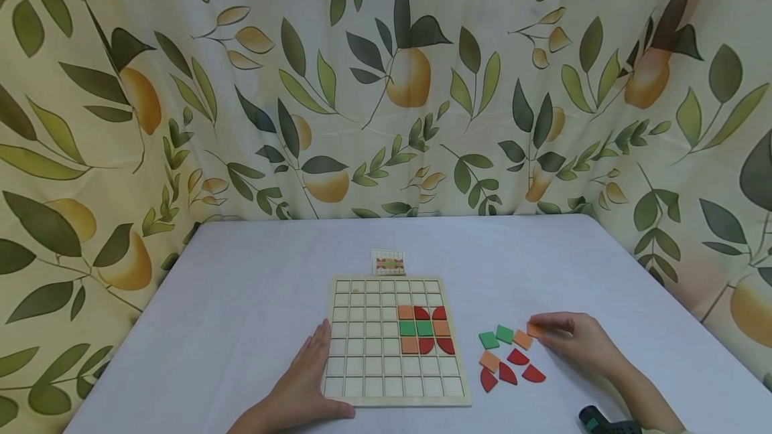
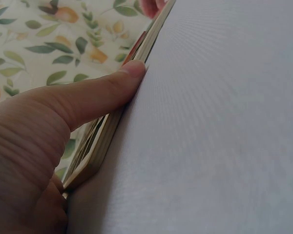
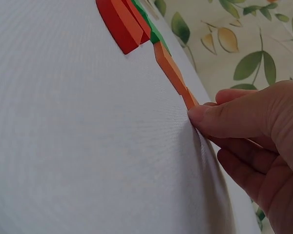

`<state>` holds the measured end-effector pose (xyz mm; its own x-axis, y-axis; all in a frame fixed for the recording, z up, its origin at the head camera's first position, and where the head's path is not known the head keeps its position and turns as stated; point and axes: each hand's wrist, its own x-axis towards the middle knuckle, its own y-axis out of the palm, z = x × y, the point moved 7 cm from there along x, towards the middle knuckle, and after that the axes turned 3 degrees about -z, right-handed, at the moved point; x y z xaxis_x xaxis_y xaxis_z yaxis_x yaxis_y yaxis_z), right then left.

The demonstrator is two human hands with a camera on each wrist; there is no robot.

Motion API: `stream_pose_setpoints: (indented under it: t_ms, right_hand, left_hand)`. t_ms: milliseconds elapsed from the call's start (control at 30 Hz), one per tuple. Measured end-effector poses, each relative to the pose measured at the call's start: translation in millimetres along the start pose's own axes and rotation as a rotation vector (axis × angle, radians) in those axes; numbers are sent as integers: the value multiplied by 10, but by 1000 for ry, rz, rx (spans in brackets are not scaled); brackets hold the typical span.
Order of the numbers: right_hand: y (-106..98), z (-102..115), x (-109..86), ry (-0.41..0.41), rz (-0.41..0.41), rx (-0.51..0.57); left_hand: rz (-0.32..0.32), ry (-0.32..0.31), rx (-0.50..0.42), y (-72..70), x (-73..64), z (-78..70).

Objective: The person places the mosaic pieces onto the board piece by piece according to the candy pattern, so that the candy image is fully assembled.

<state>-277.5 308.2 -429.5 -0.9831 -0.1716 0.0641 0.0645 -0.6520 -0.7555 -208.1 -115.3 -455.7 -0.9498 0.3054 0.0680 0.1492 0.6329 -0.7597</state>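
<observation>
A wooden grid board lies on the table, with orange squares, green squares and red quarter-round pieces in cells at its right side. My left hand rests against the board's left edge, fingers straight, its thumb touching the near edge. To the right of the board, my right hand pinches an orange square tile between thumb and fingertips, low at the table. Beside it lie another orange tile, green tiles and several red quarter-round pieces.
A small pattern card stands just behind the board. One more orange tile lies among the loose pieces. A black device is by the right forearm. A leaf-and-fruit patterned curtain surrounds the white table.
</observation>
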Motion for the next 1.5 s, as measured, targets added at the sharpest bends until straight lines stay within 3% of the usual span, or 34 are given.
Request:
stream_pose_setpoints:
  t_ms: [500, 733, 1500]
  right_hand:
    - [16, 51, 58, -13, -35, -22]
    - [113, 195, 166, -10, -66, -11]
    - [426, 624, 390, -118, -26, 52]
  left_hand:
    - [1, 8, -22, 4, 3, -3]
    - [2, 12, -8, -2, -2, 1]
    - [-6, 22, -13, -13, -12, -12]
